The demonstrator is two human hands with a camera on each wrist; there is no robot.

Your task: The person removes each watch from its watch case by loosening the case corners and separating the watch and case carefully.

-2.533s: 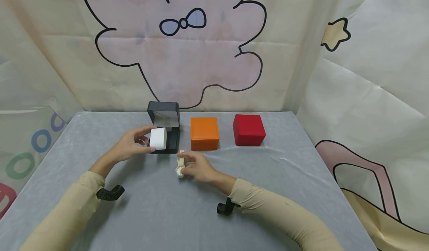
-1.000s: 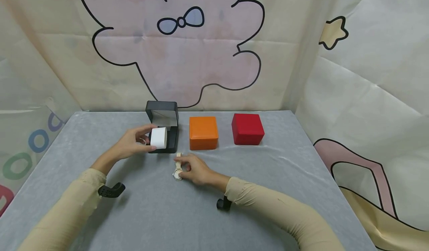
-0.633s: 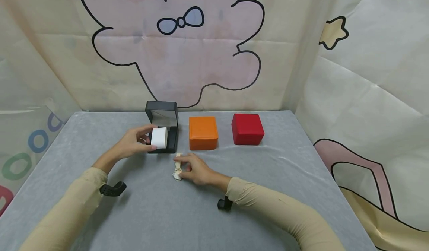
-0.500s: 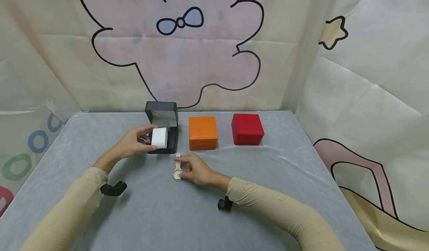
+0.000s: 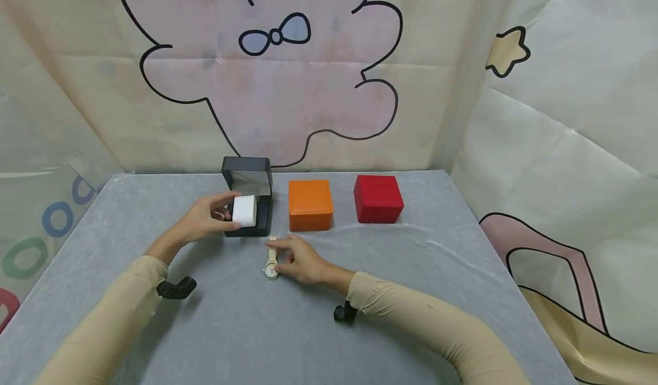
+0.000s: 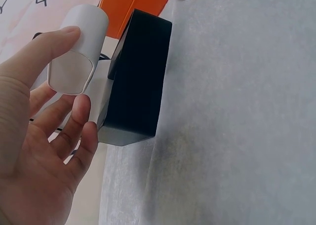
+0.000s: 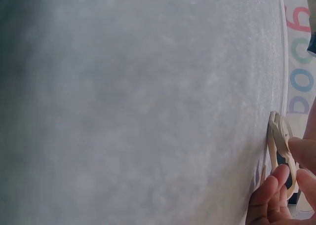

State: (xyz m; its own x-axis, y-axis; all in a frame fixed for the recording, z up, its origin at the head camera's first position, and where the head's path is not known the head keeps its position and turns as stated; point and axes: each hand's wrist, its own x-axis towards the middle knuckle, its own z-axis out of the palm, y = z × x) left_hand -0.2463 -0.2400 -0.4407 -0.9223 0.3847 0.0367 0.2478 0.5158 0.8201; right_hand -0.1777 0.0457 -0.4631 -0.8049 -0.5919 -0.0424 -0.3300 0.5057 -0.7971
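Observation:
My left hand (image 5: 205, 219) pinches a white watch cushion (image 5: 244, 211) between thumb and fingers, over the front of an open dark grey watch box (image 5: 264, 213). In the left wrist view the thumb lies along the side of the rounded cushion (image 6: 89, 32), whose flat end faces the camera. My right hand (image 5: 303, 262) pinches a cream wristwatch (image 5: 270, 270) by its edge, just in front of the dark box. Its dial hangs lowest in the head view, with the strap running up behind the fingertips. Seen from the right wrist, the watch (image 7: 281, 136) forms a loop.
An orange box (image 5: 311, 205) and a red box (image 5: 378, 199), both closed, stand in a row right of the dark box. A grey cloth (image 5: 231, 328) covers the table, and a printed curtain (image 5: 319, 76) rises behind its back edge.
Since the oldest frame, my right hand has shifted the watch slightly left and nearer to me, with more of the dial showing. My left hand keeps its hold on the cushion, almost still.

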